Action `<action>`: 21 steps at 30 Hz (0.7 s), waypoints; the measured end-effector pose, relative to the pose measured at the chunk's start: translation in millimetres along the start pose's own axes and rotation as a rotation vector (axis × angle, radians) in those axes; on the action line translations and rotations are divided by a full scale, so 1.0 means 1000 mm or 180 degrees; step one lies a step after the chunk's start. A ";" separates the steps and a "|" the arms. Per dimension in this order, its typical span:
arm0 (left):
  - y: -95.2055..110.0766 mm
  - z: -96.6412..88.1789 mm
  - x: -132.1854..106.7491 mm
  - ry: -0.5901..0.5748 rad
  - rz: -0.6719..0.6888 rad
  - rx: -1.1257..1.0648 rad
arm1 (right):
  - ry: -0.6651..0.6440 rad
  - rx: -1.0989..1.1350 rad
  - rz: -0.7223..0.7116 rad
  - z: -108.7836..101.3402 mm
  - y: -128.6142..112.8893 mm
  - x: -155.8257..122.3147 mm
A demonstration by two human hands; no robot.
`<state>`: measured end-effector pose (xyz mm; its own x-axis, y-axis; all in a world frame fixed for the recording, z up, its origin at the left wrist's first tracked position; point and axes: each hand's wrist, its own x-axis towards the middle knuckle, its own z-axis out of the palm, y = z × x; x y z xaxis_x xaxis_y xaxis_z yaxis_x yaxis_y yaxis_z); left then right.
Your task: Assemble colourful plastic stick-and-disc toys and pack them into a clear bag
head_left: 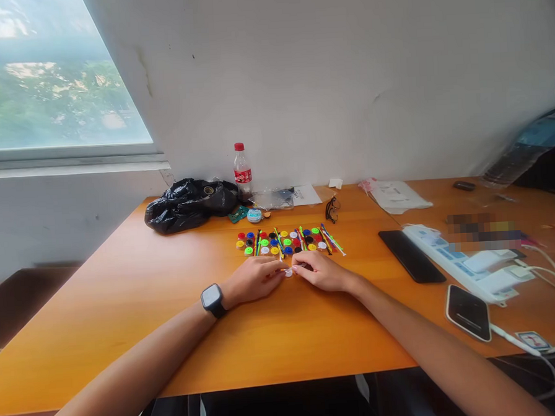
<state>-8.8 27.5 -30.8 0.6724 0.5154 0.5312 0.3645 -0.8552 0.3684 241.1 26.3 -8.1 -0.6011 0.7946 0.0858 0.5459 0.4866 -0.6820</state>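
A small white round cap (288, 272) sits low over the table between my two hands. My left hand (254, 279), with a watch (212, 298) on its wrist, has its fingertips closed on the cap's left side. From the right, my right hand (326, 271) pinches at the cap's other edge, its fingers bent. Just beyond my hands lie rows of coloured round caps (265, 242) in red, blue, green, yellow, black and white. Bundles of thin coloured sticks (331, 239) lie between the groups of caps. My fingers partly hide the white cap.
Behind the caps are a black plastic bag (189, 206), a cola bottle (242, 174), a small round tin (254, 215) and glasses (332, 210). To the right lie a black phone (411, 255), a power strip (452, 261) with cables and a white-edged device (468, 313).
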 end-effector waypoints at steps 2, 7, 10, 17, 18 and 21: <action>0.001 0.000 0.000 -0.0069 0.0013 0.0020 | 0.0027 -0.0107 -0.0005 0.000 0.000 0.001; 0.002 -0.001 0.001 -0.0210 0.0034 0.0050 | 0.0099 -0.0031 -0.0026 0.003 0.002 0.000; 0.001 -0.002 0.001 -0.0197 -0.0012 0.0066 | 0.0141 0.0136 -0.0010 0.004 0.001 -0.001; 0.003 -0.003 0.002 -0.0212 -0.0057 0.0246 | 0.0183 0.0028 -0.0087 0.004 -0.004 -0.001; 0.003 -0.003 0.003 -0.0225 -0.0055 0.0272 | 0.0187 0.0028 -0.0081 0.005 -0.004 -0.002; 0.004 -0.005 0.004 -0.0242 -0.0009 0.0288 | 0.0198 0.0026 -0.0086 0.005 -0.003 -0.002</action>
<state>-8.0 26.4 -24.1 0.7170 0.5153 0.4695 0.4209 -0.8569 0.2978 237.6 21.2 -9.6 -0.5780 0.8023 0.1490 0.5250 0.5055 -0.6847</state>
